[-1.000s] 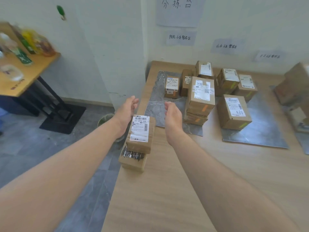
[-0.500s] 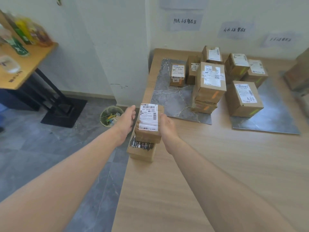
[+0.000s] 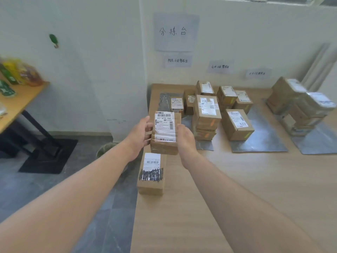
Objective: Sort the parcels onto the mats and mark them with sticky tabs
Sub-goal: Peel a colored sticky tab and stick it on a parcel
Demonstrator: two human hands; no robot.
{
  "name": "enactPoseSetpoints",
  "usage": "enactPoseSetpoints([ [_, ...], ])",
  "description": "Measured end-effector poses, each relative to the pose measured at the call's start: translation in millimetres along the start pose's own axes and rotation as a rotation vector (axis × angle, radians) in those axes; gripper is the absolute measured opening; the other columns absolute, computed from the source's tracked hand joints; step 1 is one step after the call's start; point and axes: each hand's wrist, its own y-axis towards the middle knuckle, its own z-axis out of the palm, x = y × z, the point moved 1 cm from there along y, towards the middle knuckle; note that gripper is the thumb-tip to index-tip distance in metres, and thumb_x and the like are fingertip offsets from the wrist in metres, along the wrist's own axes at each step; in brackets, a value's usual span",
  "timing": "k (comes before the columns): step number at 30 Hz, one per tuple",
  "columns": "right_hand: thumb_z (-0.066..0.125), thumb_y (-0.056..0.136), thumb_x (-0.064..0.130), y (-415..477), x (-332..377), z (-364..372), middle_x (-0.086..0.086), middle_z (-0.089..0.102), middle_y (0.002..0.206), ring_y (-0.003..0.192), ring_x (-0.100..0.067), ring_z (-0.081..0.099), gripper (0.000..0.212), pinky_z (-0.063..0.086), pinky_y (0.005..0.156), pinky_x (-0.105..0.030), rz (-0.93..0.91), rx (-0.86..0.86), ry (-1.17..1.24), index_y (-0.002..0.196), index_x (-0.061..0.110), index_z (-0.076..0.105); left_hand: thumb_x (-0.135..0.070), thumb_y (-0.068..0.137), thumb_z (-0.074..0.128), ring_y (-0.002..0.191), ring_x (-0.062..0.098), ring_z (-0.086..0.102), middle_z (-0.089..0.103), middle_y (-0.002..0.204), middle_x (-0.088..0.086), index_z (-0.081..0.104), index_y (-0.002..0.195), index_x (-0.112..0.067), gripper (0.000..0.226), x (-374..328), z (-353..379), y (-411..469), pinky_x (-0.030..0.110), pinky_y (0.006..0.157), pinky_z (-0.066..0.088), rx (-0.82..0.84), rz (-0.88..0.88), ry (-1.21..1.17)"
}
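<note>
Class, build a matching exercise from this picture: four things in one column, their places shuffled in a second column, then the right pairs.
Things
1. parcel labelled 507 N705 A68
2. parcel with the scribbled-over label
3. parcel marked A in pen
4. bottles

Places
a. on the middle mat
b. on the side table
c. held between the left hand and the right hand
d. on the bare tabletop, near its left edge

Pairs: 1-c, 2-d, 3-a, 4-b
</note>
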Motion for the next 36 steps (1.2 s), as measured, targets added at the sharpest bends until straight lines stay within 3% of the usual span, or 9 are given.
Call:
enactPoseSetpoints([
  [7, 0.042, 0.095, 0.047, -55.0, 60.3, -50.8, 0.005, 0.069, 0.106, 0.101, -0.018, 0.062, 0.037, 0.046, 0.078, -0.035, -0.143, -0.089, 0.025, 0.113, 0.025, 0.066, -0.047, 0.105, 0.035, 0.094, 0.014, 0.068, 0.074, 0.092, -0.009, 0.066, 0.111, -0.015, 0.045, -57.3, 39.8, -54.3, 0.035, 0.097, 0.05, 0.11, 0.154, 0.023],
  [11, 0.042, 0.089, 0.05, -83.7, 88.5, -87.7, 0.002, 0.07, 0.105, 0.101, -0.021, 0.063, 0.036, 0.049, 0.09, -0.041, -0.234, -0.131, 0.038, 0.103, 0.026, 0.065, -0.042, 0.105, 0.037, 0.079, 0.014, 0.065, 0.071, 0.072, -0.012, 0.064, 0.093, -0.016, 0.039, -85.0, 70.6, -90.1, 0.033, 0.088, 0.05, 0.13, 0.228, -0.006],
  [14, 0.044, 0.091, 0.05, -102.4, 101.7, -122.1, 0.004, 0.07, 0.105, 0.101, -0.019, 0.063, 0.032, 0.049, 0.087, -0.039, -0.284, -0.12, 0.056, 0.105, 0.029, 0.063, -0.039, 0.105, 0.037, 0.074, 0.015, 0.064, 0.071, 0.078, -0.005, 0.065, 0.094, -0.013, 0.039, -99.8, 100.6, -121.4, 0.029, 0.072, 0.05, 0.13, 0.268, -0.024],
  [18, 0.044, 0.089, 0.051, -120.9, 108.0, -179.4, 0.003, 0.071, 0.104, 0.102, -0.022, 0.066, 0.033, 0.052, 0.093, -0.042, -0.348, -0.116, 0.066, 0.104, 0.028, 0.064, -0.046, 0.102, 0.039, 0.087, 0.021, 0.068, 0.076, 0.096, 0.002, 0.068, 0.112, -0.012, 0.045, -100.0, 145.5, -158.7, 0.035, 0.086, 0.052, 0.109, 0.309, -0.012],
  [21, 0.044, 0.096, 0.042, -132.8, 106.0, -228.2, 0.004, 0.068, 0.1, 0.098, -0.02, 0.065, 0.024, 0.053, 0.086, -0.038, -0.401, -0.095, 0.097, 0.1, 0.026, 0.062, -0.047, 0.101, 0.039, 0.097, 0.023, 0.067, 0.074, 0.112, 0.009, 0.066, 0.12, -0.009, 0.05, -91.6, 186.6, -184.4, 0.039, 0.097, 0.049, 0.084, 0.341, -0.033],
  [24, 0.045, 0.103, 0.031, -141.5, 102.0, -278.3, 0.009, 0.062, 0.089, 0.083, -0.01, 0.057, 0.019, 0.042, 0.069, -0.028, -0.436, -0.073, 0.14, 0.1, 0.02, 0.06, -0.043, 0.103, 0.036, 0.091, 0.02, 0.068, 0.073, 0.108, 0.008, 0.067, 0.111, -0.012, 0.045, -82.4, 232.0, -205.6, 0.034, 0.081, 0.052, 0.07, 0.358, -0.066],
  [27, 0.045, 0.102, 0.033, -144.5, 98.2, -321.4, 0.01, 0.063, 0.088, 0.082, -0.009, 0.057, 0.022, 0.042, 0.072, -0.03, -0.472, -0.077, 0.097, 0.099, 0.019, 0.062, -0.044, 0.103, 0.035, 0.085, 0.018, 0.071, 0.075, 0.103, 0.007, 0.07, 0.107, -0.014, 0.046, -74.5, 266.8, -218.6, 0.032, 0.074, 0.054, 0.059, 0.372, -0.094],
  [29, 0.045, 0.101, 0.032, -144.4, 94.5, -341.5, 0.007, 0.066, 0.093, 0.087, -0.012, 0.059, 0.023, 0.044, 0.076, -0.032, -0.482, -0.061, 0.097, 0.103, 0.019, 0.063, -0.043, 0.104, 0.035, 0.073, 0.012, 0.072, 0.077, 0.087, -0.001, 0.071, 0.106, -0.015, 0.045, -69.1, 286.4, -229.3, 0.029, 0.067, 0.055, 0.052, 0.375, -0.111],
  [36, 0.043, 0.104, 0.027, -152.1, 80.2, -385.8, 0.0, 0.066, 0.112, 0.096, -0.011, 0.063, 0.019, 0.044, 0.069, -0.024, -0.469, -0.013, 0.151, 0.116, 0.023, 0.057, -0.043, 0.103, 0.04, 0.07, 0.013, 0.071, 0.076, 0.079, -0.007, 0.07, 0.108, -0.018, 0.04, -56.0, 330.6, -246.1, 0.039, 0.079, 0.055, 0.043, 0.368, -0.059],
])
